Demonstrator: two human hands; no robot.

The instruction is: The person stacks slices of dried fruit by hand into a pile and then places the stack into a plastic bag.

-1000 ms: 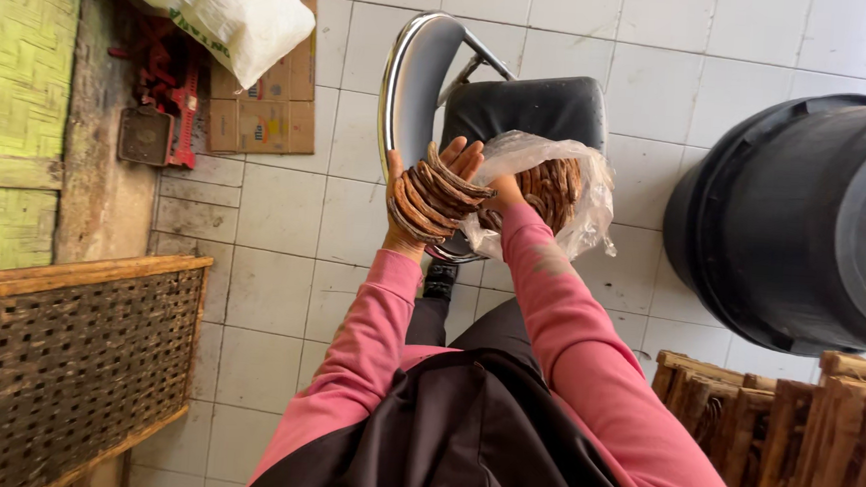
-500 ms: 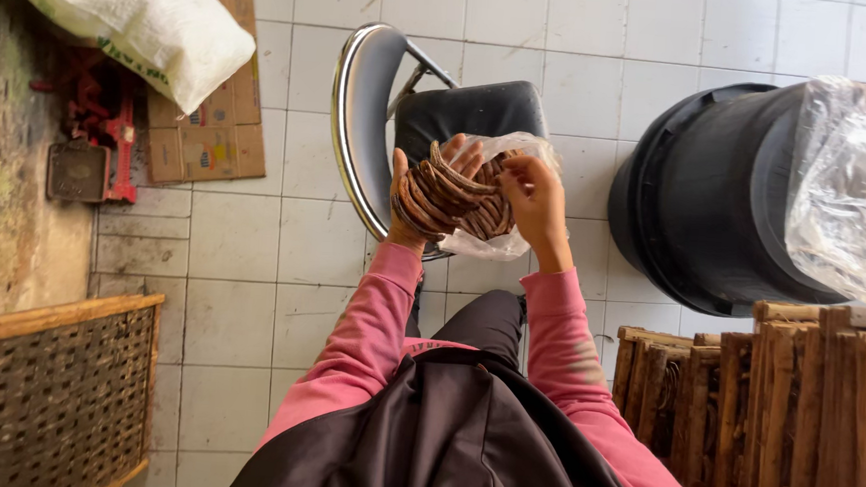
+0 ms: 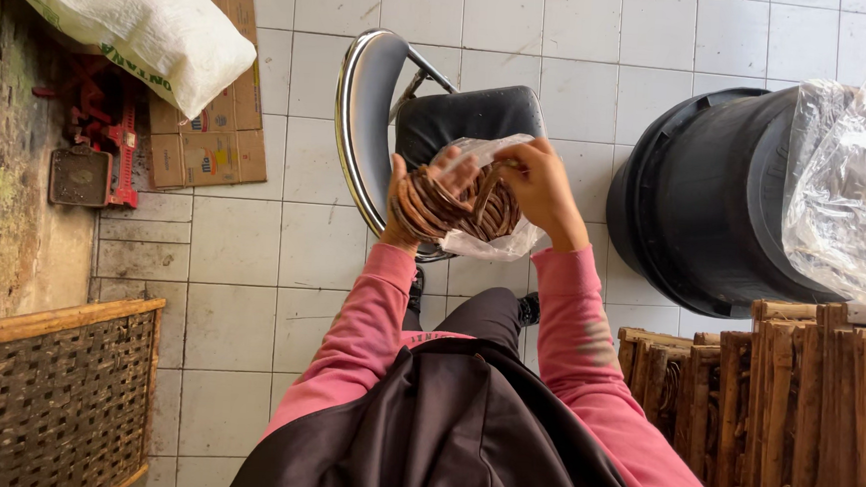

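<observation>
Head view looks straight down on a bundle of brown coils (image 3: 445,204) held at chest height above a tiled floor (image 3: 251,263). The coils sit partly inside a clear plastic bag (image 3: 488,239), which wraps their right and lower side. The left hand (image 3: 405,207) cups the bundle from the left, fingers curled shut around the coils. The right hand (image 3: 542,185) is closed on the top edge of the bag and the coils beneath it — thumb and fingers pinched together there. Both arms wear pink sleeves (image 3: 568,322), and a dark apron (image 3: 441,435) covers the lap.

Just behind the hands stands a chair (image 3: 382,100) with a chrome frame and black seat. To the right lies a large black tub (image 3: 706,200) on its side, crumpled clear plastic (image 3: 853,179) against it. Stacked wooden frames (image 3: 804,407) fill the lower right. On the left are a white sack (image 3: 136,15), flattened cardboard (image 3: 204,139), a red tool (image 3: 99,128) and — at the lower corner — a woven basket (image 3: 38,390).
</observation>
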